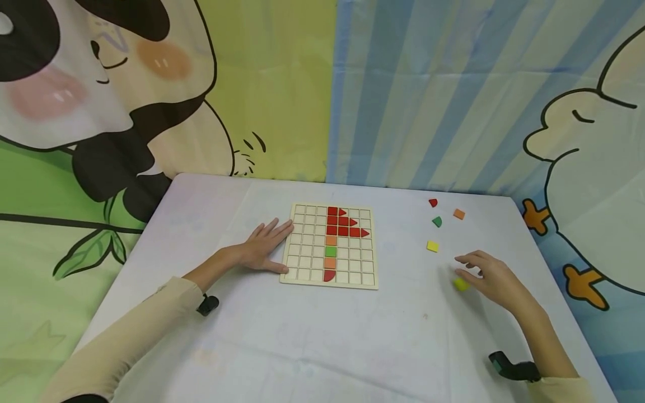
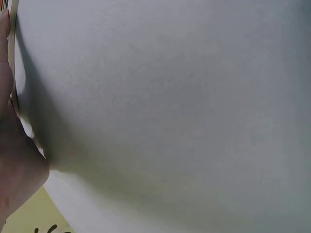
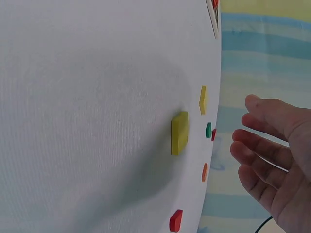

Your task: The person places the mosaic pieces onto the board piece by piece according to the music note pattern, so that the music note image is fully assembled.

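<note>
Left hand (image 1: 264, 249): fingers spread, touching the left edge of the pale square grid board (image 1: 355, 264) on the white desk (image 1: 312, 347)
Right hand (image 1: 494, 277): fingers loosely bent, raised above a thick yellow block (image 3: 180, 133)
Board cells: red tiles (image 1: 343, 230), orange squares (image 1: 330, 263), one green square (image 1: 330, 251)
Beyond right hand: yellow square (image 1: 432, 246), green piece (image 1: 436, 222), orange piece (image 1: 459, 214), red piece (image 1: 433, 202), lying apart

A white-topped table (image 1: 302, 341) bears a gridded board (image 1: 356, 264) and, farther right, a red piece (image 1: 433, 202), green piece (image 1: 437, 222), orange piece (image 1: 459, 214), two yellow pieces (image 1: 433, 246) (plus a second red block (image 3: 176, 221), shape unclear).
</note>
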`<state>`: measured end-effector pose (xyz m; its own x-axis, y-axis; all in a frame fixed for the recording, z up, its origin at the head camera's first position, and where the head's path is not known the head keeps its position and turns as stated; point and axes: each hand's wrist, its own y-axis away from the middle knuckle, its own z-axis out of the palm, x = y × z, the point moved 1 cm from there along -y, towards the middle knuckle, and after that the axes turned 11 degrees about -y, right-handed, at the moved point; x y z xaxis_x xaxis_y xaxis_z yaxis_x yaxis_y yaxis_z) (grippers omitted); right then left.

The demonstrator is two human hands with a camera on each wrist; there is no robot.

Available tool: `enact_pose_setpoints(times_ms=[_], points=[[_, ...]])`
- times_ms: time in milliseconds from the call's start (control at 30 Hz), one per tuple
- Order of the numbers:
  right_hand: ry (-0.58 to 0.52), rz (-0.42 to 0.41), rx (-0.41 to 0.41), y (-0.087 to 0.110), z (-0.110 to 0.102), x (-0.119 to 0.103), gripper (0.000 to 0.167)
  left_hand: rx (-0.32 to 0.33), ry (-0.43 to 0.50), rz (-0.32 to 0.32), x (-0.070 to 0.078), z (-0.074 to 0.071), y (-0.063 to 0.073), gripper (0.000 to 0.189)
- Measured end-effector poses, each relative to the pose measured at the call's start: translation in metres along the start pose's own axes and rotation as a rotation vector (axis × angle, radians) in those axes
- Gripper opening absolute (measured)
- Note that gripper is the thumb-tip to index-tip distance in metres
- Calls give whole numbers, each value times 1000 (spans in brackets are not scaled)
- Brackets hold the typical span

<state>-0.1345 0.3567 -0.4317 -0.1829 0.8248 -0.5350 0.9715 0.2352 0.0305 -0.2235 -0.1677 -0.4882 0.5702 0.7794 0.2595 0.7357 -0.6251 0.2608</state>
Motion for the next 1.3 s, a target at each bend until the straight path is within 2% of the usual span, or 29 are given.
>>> enact_pose_setpoints(times_ms=[267, 400, 500, 833, 1000, 1167, 1300], points=[[-8, 79, -126, 10, -2, 15, 39, -7, -21, -13, 0, 4, -2, 112], [4, 89, -203, 14, 3, 20, 43, -6, -27, -15, 1, 4, -1, 111], [31, 93, -228, 16, 8, 22, 44, -6, -31, -16, 1, 4, -1, 112], [35, 11, -158, 14, 17, 33, 31, -10, -49, -17, -1, 4, -1, 112], [30, 7, -127, 14, 20, 33, 25, 1, -49, -13, -1, 5, 0, 112], [53, 21, -96, 11, 21, 30, 25, -10, -45, -8, 0, 4, 1, 112], [54, -22, -56, 6, 19, 26, 26, -19, -43, -17, 0, 3, 1, 112]])
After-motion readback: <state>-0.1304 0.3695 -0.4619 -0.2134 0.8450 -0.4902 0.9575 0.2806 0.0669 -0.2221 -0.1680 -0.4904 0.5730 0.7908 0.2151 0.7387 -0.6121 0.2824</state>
